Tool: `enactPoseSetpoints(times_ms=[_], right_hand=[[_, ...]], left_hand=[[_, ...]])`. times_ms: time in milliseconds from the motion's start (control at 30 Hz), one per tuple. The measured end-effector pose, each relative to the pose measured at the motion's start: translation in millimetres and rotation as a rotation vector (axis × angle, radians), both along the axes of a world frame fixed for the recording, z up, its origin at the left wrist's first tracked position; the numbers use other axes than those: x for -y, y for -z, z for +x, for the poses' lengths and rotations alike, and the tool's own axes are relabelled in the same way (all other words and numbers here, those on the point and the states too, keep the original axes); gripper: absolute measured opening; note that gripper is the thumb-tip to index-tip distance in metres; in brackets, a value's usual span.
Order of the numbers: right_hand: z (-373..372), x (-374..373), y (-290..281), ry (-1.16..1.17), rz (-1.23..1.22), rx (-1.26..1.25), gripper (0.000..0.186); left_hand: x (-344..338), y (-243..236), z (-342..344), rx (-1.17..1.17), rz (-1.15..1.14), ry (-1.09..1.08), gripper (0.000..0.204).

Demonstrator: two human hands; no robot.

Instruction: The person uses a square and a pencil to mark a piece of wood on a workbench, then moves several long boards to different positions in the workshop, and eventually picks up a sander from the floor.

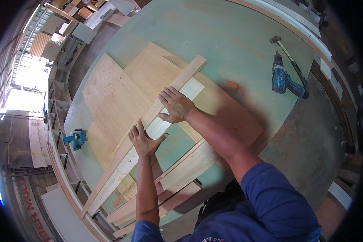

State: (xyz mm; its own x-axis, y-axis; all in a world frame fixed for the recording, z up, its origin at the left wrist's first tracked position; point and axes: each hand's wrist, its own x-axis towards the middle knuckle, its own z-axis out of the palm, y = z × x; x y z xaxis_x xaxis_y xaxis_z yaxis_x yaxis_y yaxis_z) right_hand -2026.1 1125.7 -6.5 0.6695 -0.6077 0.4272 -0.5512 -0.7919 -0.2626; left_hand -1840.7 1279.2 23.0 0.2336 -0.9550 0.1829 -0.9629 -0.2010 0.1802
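Note:
My left hand (pixel 144 140) rests with fingers spread against a long, narrow wooden strip (pixel 192 67) that runs diagonally from the lower left to the upper middle. Higher along it, my right hand (pixel 175 105) lies with outstretched fingers over the strip and its thumb apart. Beside the strip is a whitish board (pixel 158 127), partly hidden by my hands. Plywood panels (pixel 109 92) lie beneath and beyond the strip. Closer to me, several loose planks (pixel 181 177) lie on the green worktop (pixel 201 32).
A blue cordless drill (pixel 286 80) and a hammer (pixel 284 48) lie at the upper right, near a small reddish block (pixel 231 84). A blue power planer (pixel 74 139) sits at the worktop's left edge. Racks of stacked boards (pixel 58 40) stand beyond the worktop's left side.

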Motion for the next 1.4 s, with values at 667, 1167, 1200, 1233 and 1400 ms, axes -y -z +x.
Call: enactPoseSetpoints(times_ms=[667, 1167, 1200, 1233, 1400], right_hand=[[21, 23, 3, 0.017, 0.006, -0.045, 0.082], [23, 29, 5, 0.005, 0.017, 0.003, 0.078], [24, 28, 4, 0.007, 0.009, 0.01, 0.078], [26, 28, 2, 0.01, 0.001, 0.018, 0.078], [26, 31, 2, 0.001, 0.007, 0.005, 0.077]], left_hand=[[22, 5, 20, 0.03, -0.027, 0.007, 0.126], [29, 6, 24, 0.037, -0.015, -0.001, 0.128], [28, 5, 25, 0.036, -0.021, -0.004, 0.128], [27, 3, 26, 0.038, -0.032, 0.0, 0.128], [30, 6, 28, 0.029, -0.048, 0.024, 0.128]])
